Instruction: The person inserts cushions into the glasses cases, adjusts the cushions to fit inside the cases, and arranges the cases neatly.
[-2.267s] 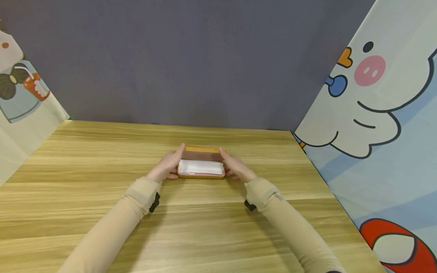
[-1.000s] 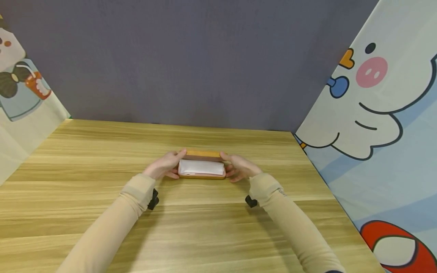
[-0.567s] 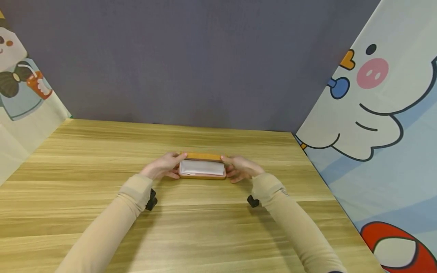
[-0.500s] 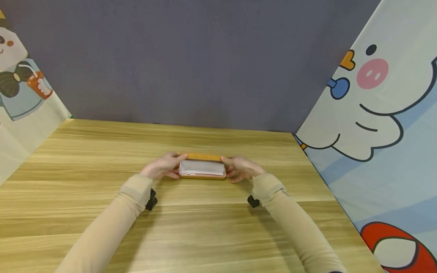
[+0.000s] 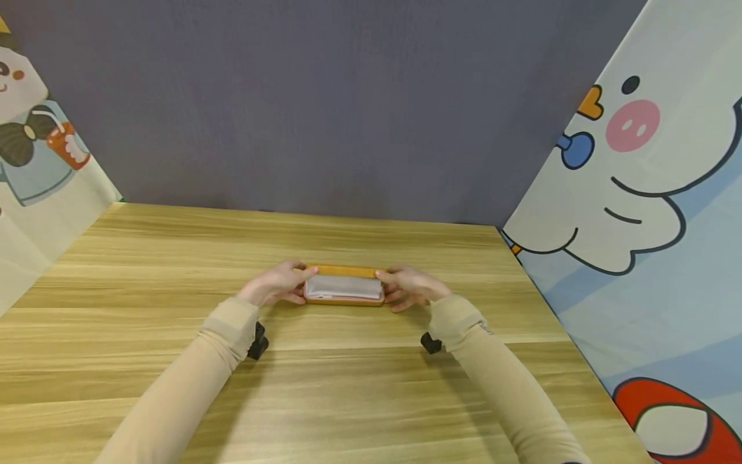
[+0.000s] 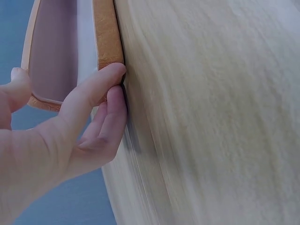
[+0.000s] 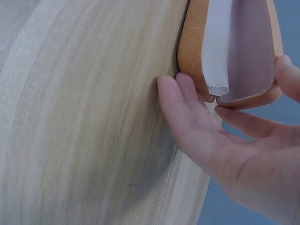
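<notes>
An orange-brown glasses case [image 5: 344, 302] lies on the wooden table with its lid [image 5: 346, 270] partly raised and leaning forward. Inside it is a folded white cloth [image 5: 342, 287], its rolled end visible in the right wrist view. At the left end, my left hand [image 5: 278, 282] holds the case, thumb on the lid edge and fingers against the base [image 6: 108, 35]. My right hand [image 5: 410, 283] grips the other end the same way, its thumb on the lid and fingertips low beside the base [image 7: 191, 49]. The cloth hides the bottom of the case.
The wood-grain table [image 5: 342, 386] spreads out around the case. A dark grey panel [image 5: 313, 109] rises behind the table's far edge. Cartoon-printed sheets stand at the left [image 5: 52, 212] and right [image 5: 655, 303].
The lid has tipped forward and down toward the base, its dark inner side passing out of sight in the head view. Both thumbs have come down with it; the base has stayed put.
</notes>
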Motion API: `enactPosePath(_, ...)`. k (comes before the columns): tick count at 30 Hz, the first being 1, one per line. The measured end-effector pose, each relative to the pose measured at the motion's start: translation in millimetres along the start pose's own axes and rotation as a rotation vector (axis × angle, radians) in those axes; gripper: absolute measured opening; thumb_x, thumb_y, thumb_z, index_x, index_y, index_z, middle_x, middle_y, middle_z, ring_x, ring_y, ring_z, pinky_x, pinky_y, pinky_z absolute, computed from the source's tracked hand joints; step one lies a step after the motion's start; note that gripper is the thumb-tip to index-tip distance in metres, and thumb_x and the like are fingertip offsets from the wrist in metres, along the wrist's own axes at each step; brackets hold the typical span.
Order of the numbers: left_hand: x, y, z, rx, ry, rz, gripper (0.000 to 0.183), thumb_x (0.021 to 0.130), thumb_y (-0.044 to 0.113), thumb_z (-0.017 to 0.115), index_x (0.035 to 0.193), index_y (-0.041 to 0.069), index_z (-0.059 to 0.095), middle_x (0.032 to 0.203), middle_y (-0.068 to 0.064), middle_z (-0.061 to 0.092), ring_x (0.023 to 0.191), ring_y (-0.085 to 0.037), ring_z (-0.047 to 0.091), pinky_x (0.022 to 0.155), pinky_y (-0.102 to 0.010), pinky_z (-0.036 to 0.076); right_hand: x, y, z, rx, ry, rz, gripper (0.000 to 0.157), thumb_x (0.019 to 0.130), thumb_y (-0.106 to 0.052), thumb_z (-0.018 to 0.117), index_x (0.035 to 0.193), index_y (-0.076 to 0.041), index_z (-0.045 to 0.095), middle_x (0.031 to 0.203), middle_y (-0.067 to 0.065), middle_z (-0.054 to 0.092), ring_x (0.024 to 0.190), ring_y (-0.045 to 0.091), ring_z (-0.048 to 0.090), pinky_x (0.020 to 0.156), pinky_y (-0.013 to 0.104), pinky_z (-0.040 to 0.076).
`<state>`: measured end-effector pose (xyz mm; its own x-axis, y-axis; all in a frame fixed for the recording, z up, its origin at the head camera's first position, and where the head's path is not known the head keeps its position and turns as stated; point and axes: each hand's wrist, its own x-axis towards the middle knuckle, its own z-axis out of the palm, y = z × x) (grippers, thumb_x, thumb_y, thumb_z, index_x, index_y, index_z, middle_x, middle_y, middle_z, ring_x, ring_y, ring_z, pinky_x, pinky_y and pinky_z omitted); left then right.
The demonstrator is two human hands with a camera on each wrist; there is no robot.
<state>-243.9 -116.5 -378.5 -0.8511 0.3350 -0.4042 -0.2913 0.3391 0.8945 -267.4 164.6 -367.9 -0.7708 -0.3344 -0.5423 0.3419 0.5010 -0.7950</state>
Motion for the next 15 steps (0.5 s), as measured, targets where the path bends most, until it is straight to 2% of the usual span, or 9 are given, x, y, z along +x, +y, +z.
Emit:
enactPosePath(4,-1.0,0.4,0.8,0.023,0.011,-0.001,0.062,0.104,0.029,0.038,0.148,-0.009,0.017,0.134,-0.032,0.046,0.108,-0.03,0.058,0.095,-0.039,0.055,-1.5,0.4,-0.5,0.005,-0.004,-0.009,0.074,0.1,-0.037,0.048,0.153,-0.001,0.01,0.136,0.029,0.047,0.117,0.038,0.057,0.089,0.046,0.057)
enactPosePath(8,-1.6,1.1,1.9,0.026,0.022,-0.014,0.067,0.104,0.028,0.04,0.15,-0.009,0.008,0.137,-0.033,0.043,0.113,-0.032,0.057,0.096,-0.038,0.054,-2.7,0.0,-0.2,0.017,-0.017,-0.024,0.076,0.1,-0.033,0.048,0.152,0.003,0.006,0.136,0.032,0.046,0.117,0.039,0.057,0.09,0.045,0.056)
enactPosePath(15,-3.0,3.8,2.9,0.028,0.021,-0.013,0.067,0.104,0.025,0.041,0.149,-0.011,0.008,0.136,-0.034,0.042,0.114,-0.033,0.056,0.097,-0.039,0.053,-3.3,-1.6,-0.1,0.026,-0.026,-0.031,0.077,0.101,-0.028,0.049,0.151,0.007,0.002,0.134,0.032,0.047,0.114,0.037,0.06,0.093,0.038,0.056)
